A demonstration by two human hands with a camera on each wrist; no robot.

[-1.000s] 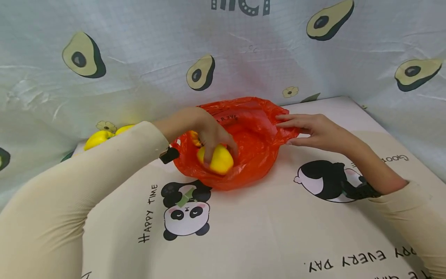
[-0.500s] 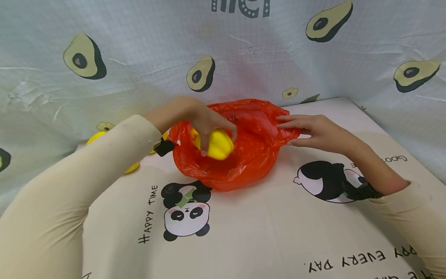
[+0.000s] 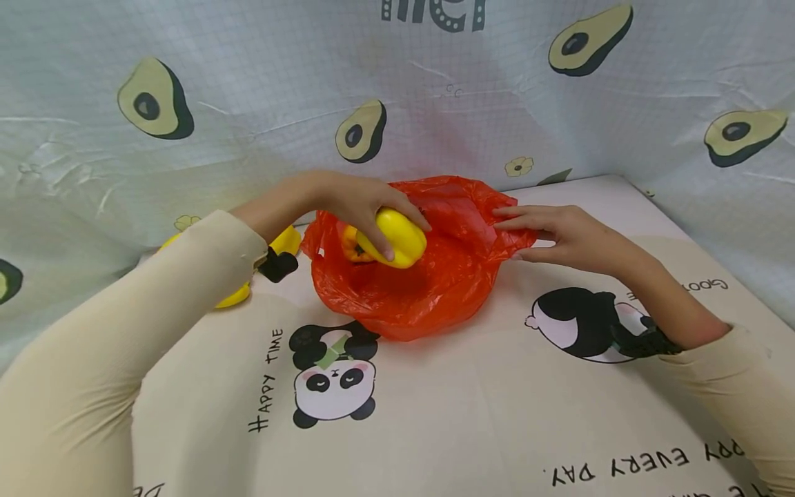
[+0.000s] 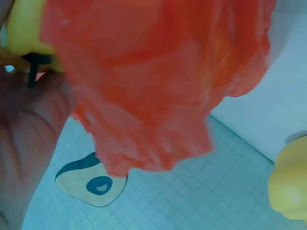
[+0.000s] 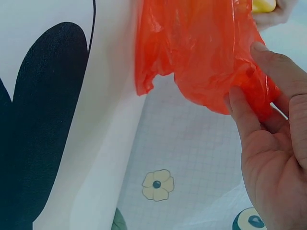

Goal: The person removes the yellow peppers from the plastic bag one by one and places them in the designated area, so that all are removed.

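A yellow bell pepper (image 3: 397, 238) is gripped from above by my left hand (image 3: 357, 200), at the mouth of a red plastic bag (image 3: 410, 310). In the left wrist view the held pepper's dark stem (image 4: 36, 60) shows near the palm. Inside the bag, just left of the held one, lies another bell pepper (image 3: 355, 245), yellow-orange through the film. My right hand (image 3: 568, 235) pinches the right side of the bag's rim between thumb and fingers, keeping the mouth spread.
Left of the bag, partly behind my left arm, lie several yellow bell peppers, one pepper (image 3: 286, 241) beside the wrist and another pepper (image 3: 234, 297) nearer. A pale curtain with avocado prints (image 3: 360, 131) hangs behind the table (image 3: 447, 414).
My left hand has risen with the yellow bell pepper from deep in the bag to its mouth. The other pepper in the bag shows more now. My right hand has stayed on the rim.
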